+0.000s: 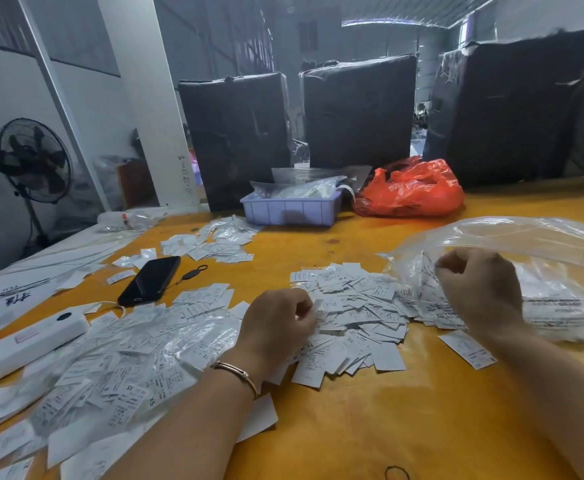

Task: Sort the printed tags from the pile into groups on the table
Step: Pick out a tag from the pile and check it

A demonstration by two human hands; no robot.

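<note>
a single tag (319,304) is pinched between the curled fingers of the left hand (278,322) just above the middle pile of printed tags (352,317), apparently so its size letter can be read before it is assigned to a group. the right hand (479,285) is curled on the edge of a clear plastic bag (512,258) beside that pile, probably to hold it open. further heaps of tags (117,368) are spread over the yellow bench (370,420), well apart so groups are not mixed.
</note>
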